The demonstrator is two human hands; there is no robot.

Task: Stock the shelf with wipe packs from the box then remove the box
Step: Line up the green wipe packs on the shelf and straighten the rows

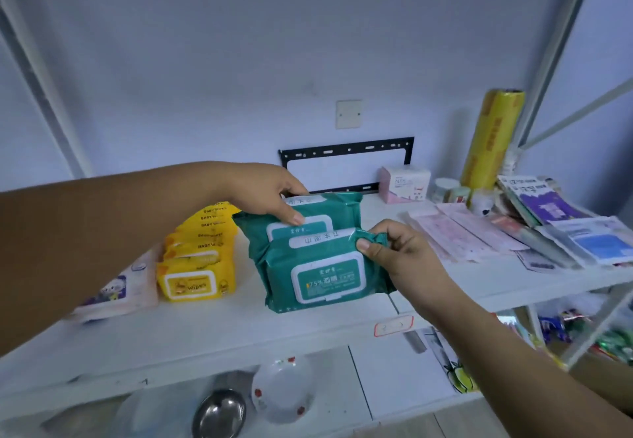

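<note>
The right hand [397, 256] pinches the upper right corner of the front pack [325, 273], thumb on its face and fingers curled behind. The left hand [274, 194] grips the top of the rear pack [342, 211], thumb pressed on its lid and fingers over the top edge. Both green packs stand upright and touching on the white shelf [222, 328], near its front edge. Just to their left stands a row of yellow packs [198, 256]. Further right on the shelf are a pink box [404, 184], an upright yellow roll [493, 139] and flat paper packets [459, 235]. Behind is a pale wall [239, 61] with a switch plate [348, 114] and a black bracket [346, 150]. Below the shelf lie a steel bowl [219, 413] and a white bowl [282, 389].
</note>
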